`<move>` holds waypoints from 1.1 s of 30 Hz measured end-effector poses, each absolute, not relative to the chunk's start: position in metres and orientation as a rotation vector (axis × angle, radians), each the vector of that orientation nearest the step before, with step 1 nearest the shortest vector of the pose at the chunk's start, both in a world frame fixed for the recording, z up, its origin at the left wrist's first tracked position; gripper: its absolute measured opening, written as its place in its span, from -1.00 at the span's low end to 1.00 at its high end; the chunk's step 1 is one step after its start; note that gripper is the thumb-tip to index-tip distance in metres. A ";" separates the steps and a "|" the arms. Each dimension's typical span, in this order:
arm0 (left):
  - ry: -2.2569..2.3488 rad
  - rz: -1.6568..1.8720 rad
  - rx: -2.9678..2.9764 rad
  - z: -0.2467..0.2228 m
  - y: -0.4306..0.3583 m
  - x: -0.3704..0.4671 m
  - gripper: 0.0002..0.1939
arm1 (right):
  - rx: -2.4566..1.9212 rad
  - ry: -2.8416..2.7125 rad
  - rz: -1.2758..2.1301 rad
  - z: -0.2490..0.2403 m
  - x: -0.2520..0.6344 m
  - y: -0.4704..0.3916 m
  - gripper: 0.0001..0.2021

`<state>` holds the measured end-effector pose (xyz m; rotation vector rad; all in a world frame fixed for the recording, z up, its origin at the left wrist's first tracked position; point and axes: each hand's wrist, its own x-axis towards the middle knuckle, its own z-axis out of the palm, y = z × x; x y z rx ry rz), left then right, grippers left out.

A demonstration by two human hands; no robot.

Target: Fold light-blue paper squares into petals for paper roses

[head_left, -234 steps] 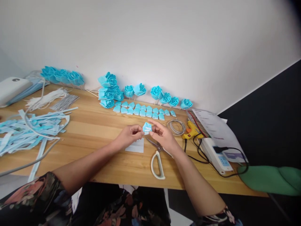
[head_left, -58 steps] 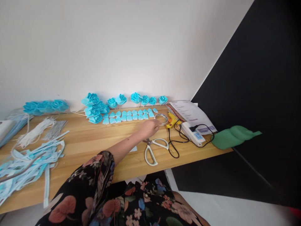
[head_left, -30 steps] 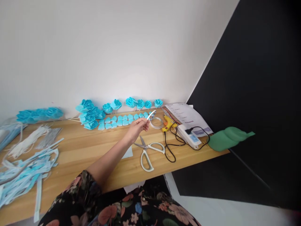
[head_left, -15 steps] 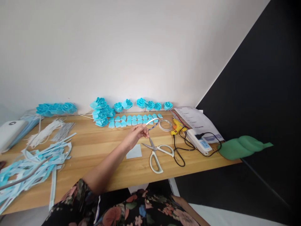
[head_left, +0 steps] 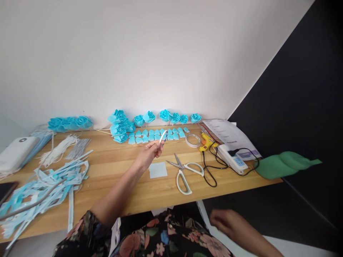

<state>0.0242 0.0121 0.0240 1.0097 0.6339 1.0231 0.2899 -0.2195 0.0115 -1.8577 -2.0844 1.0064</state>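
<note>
Head view shows me a thin white ring (head_left: 162, 136) held above the desk (head_left: 112, 157), pinched at its lower rim by the fingers of the left hand (head_left: 150, 152). I judge it light and springy, liable to buckle if squeezed, so a gentle rim hold suits it. The left arm (head_left: 118, 192) slants forward across the desk. The right hand (head_left: 227, 222) is blurred, curled short of the desk's near edge; I cannot tell whether it grasps anything.

readable text: none | printed sheet (head_left: 229, 136): illegible (print too small) | white device (head_left: 16, 154): dark round mark (head_left: 23, 140), illegible
</note>
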 end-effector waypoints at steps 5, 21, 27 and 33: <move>0.678 1.034 0.993 0.013 0.009 0.022 -0.74 | -1.820 -2.123 0.501 0.027 0.276 -0.167 -0.74; 0.608 1.021 0.891 0.011 0.015 0.014 -0.58 | -1.757 -2.304 -0.095 -0.002 0.242 -0.120 -0.55; 0.587 0.980 0.881 0.011 0.015 0.013 -0.53 | -1.929 -2.196 0.078 0.007 0.224 -0.118 -0.55; 0.567 0.956 0.891 0.009 0.015 0.012 -0.50 | -1.898 -1.870 0.470 0.018 0.244 -0.101 -0.48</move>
